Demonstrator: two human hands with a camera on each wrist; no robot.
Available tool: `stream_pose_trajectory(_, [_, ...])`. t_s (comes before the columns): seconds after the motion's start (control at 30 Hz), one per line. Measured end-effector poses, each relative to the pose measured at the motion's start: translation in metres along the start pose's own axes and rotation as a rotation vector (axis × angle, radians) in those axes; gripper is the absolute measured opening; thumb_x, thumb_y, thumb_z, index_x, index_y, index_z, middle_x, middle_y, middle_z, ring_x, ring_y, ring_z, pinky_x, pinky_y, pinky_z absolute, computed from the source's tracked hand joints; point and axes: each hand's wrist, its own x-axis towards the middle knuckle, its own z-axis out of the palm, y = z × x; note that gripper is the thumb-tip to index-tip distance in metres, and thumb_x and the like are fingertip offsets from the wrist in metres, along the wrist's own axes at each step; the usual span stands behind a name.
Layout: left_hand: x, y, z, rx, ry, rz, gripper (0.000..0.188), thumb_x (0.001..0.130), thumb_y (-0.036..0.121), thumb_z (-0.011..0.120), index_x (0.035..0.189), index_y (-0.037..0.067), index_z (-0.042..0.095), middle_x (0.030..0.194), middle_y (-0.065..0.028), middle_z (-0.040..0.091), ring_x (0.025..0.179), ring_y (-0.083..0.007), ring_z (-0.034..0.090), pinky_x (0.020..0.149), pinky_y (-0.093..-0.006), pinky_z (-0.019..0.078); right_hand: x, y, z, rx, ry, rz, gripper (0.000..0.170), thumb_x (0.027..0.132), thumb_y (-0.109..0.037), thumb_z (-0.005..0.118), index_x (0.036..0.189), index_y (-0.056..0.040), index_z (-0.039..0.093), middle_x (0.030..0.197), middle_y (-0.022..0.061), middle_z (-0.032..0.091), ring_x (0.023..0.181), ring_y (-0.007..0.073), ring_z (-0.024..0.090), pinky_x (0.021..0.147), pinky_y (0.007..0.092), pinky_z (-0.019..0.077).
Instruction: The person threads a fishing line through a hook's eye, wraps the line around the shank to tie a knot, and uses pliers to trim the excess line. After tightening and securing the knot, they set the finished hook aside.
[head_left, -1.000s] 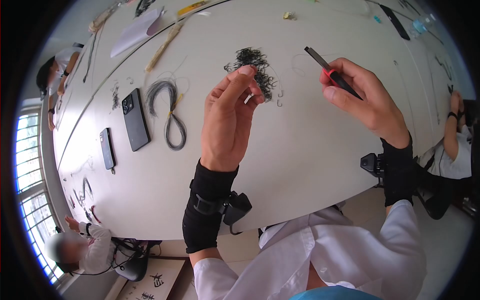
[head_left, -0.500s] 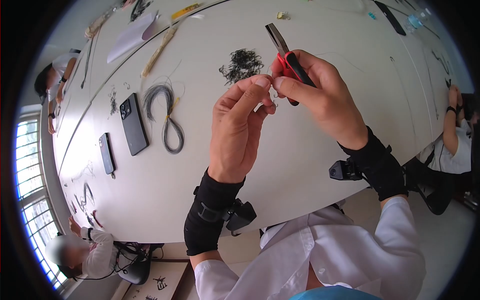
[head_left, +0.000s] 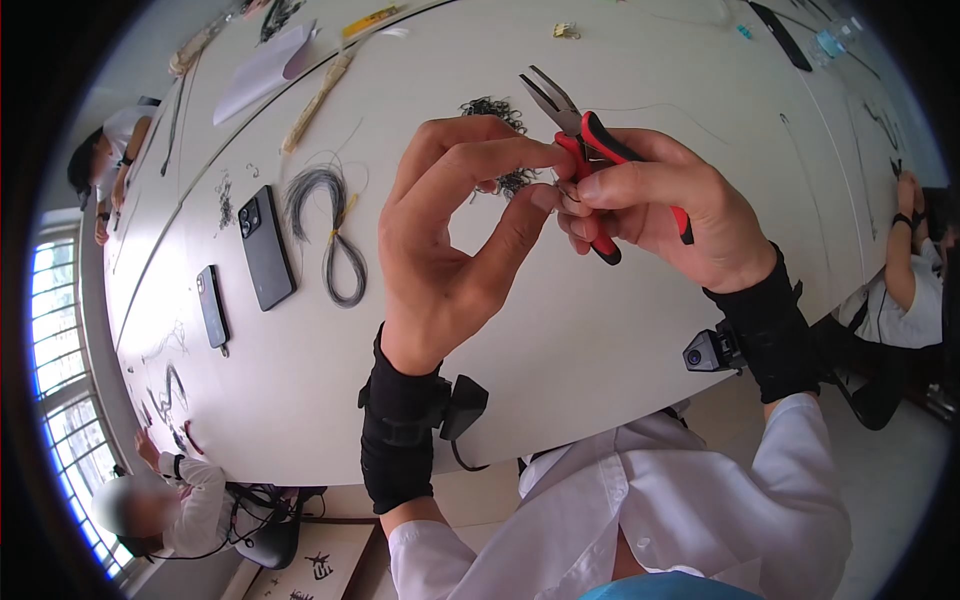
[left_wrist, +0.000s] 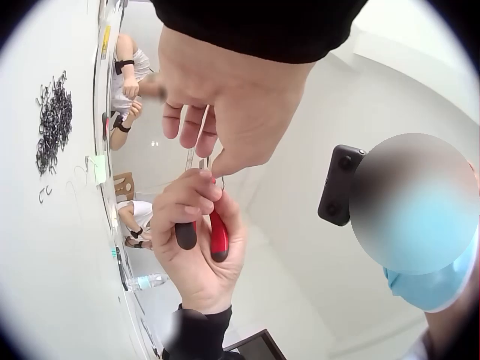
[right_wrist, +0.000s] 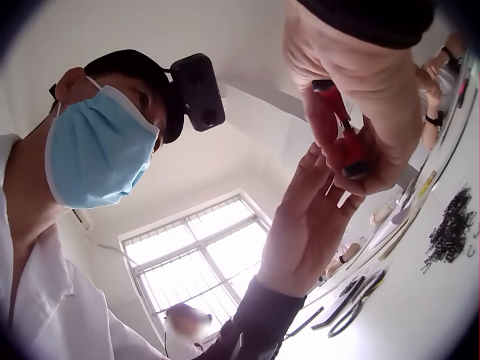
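My right hand (head_left: 665,205) grips a pair of pliers (head_left: 590,125) with red and black handles; their slim metal jaws stand apart and point away from me. Its thumb and a finger also meet at a tiny thin metal piece, too small to make out fully. My left hand (head_left: 455,215) reaches in from the left, index and thumb tips spread apart right at the right fingertips, its other fingers lying behind. Beyond both hands lies a pile of dark fish hooks (head_left: 492,108), partly covered by the left hand; two loose hooks (left_wrist: 45,193) lie beside it in the left wrist view.
Left of my hands lie a tied bundle of grey line (head_left: 338,265), a large phone (head_left: 268,248) and a smaller phone (head_left: 213,305). Farther off are a paper sheet (head_left: 260,75), a gold clip (head_left: 566,31) and a water bottle (head_left: 832,42). Other people sit around the white table (head_left: 590,350).
My right hand brought the pliers leftward to my left hand. The pliers' jaws, together before, now stand apart. My left index and thumb, pinched together earlier, have spread.
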Motion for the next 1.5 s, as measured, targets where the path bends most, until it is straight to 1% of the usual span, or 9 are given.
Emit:
stream_pose_trajectory(0.23, [-0.001,-0.004,0.000,0.019,-0.034,0.095,0.028,0.074,-0.008,0.079,0.097,0.007,0.075,0.100,-0.0083,0.066,0.092,-0.0234,0.066,0.078,-0.0344,0.0543,0.002,0.002,-0.002,0.156,-0.036,0.115,0.020,0.090,-0.017,0.068,0.097,0.0022,0.066,0.085,0.0089,0.067,0.076,0.0194,0.066,0.076,0.0332,0.0526])
stream_pose_trajectory(0.33, [-0.003,0.006,-0.005,0.031,-0.125,0.011,0.019,0.082,-0.011,0.074,0.098,0.000,0.071,0.109,-0.0124,0.063,0.105,-0.0218,0.064,0.094,-0.0380,0.0498,0.002,0.002,-0.003,0.180,-0.017,0.140,0.021,0.089,-0.016,0.068,0.097,0.0027,0.065,0.086,0.0100,0.067,0.077,0.0213,0.067,0.077,0.0343,0.0536])
stream_pose_trajectory(0.43, [-0.003,0.007,-0.006,0.045,-0.134,0.009,0.019,0.081,-0.011,0.074,0.097,0.000,0.071,0.108,-0.0121,0.063,0.101,-0.0214,0.065,0.093,-0.0378,0.0502,0.001,0.003,-0.004,0.195,-0.005,0.152,0.021,0.089,-0.016,0.069,0.096,0.0029,0.065,0.087,0.0108,0.067,0.078,0.0224,0.068,0.077,0.0348,0.0537])
stream_pose_trajectory(0.53, [-0.001,0.004,-0.003,0.044,-0.065,0.070,0.029,0.071,-0.009,0.080,0.094,0.008,0.075,0.097,-0.0075,0.066,0.088,-0.0221,0.065,0.075,-0.0329,0.0536,0.002,0.004,-0.005,0.204,-0.020,0.158,0.021,0.090,-0.016,0.068,0.097,0.0032,0.064,0.088,0.0111,0.067,0.078,0.0225,0.068,0.076,0.0349,0.0535])
stream_pose_trajectory(0.73, [-0.002,0.011,-0.011,0.179,-0.175,0.068,0.021,0.079,-0.012,0.075,0.096,-0.001,0.070,0.103,-0.0105,0.065,0.095,-0.0197,0.065,0.087,-0.0347,0.0514,0.001,0.001,0.000,0.087,-0.027,0.135,0.024,0.097,-0.023,0.063,0.098,0.0005,0.065,0.086,0.0076,0.066,0.078,0.0188,0.065,0.075,0.0326,0.0515])
stream_pose_trajectory(0.87, [0.000,0.005,-0.004,0.145,0.041,0.065,0.021,0.073,-0.006,0.079,0.088,0.006,0.072,0.093,-0.0061,0.068,0.086,-0.0205,0.064,0.073,-0.0320,0.0516,-0.004,0.006,0.002,-0.145,0.060,-0.031,0.035,0.104,-0.035,0.055,0.100,-0.0017,0.065,0.084,0.0033,0.064,0.075,0.0127,0.060,0.070,0.0278,0.0466])
stream_pose_trajectory(1.0, [-0.003,0.002,-0.008,0.251,0.074,0.097,0.018,0.082,-0.013,0.074,0.096,-0.003,0.069,0.102,-0.0091,0.065,0.093,-0.0167,0.062,0.085,-0.0311,0.0502,-0.021,0.008,0.006,-0.430,0.076,-0.097,0.040,0.105,-0.037,0.047,0.105,-0.0001,0.061,0.086,0.0056,0.061,0.078,0.0121,0.054,0.071,0.0274,0.0431])
stream_pose_trajectory(1.1, [0.000,-0.002,-0.004,0.297,0.212,0.146,0.021,0.073,-0.006,0.079,0.089,0.006,0.073,0.093,-0.0054,0.068,0.083,-0.0195,0.064,0.072,-0.0309,0.0505,-0.026,0.019,0.015,-0.460,0.103,-0.136,0.036,0.104,-0.035,0.049,0.104,-0.0010,0.062,0.084,0.0033,0.060,0.076,0.0098,0.052,0.068,0.0252,0.0409])
stream_pose_trajectory(1.5, [-0.001,-0.005,-0.002,0.373,0.236,0.199,0.022,0.072,-0.004,0.080,0.089,0.007,0.073,0.091,-0.0040,0.068,0.081,-0.0194,0.062,0.069,-0.0308,0.0492,-0.025,0.022,0.024,-0.472,0.111,-0.146,0.035,0.104,-0.034,0.055,0.100,0.0000,0.062,0.076,-0.0005,0.053,0.070,0.0074,0.045,0.063,0.0248,0.0364])
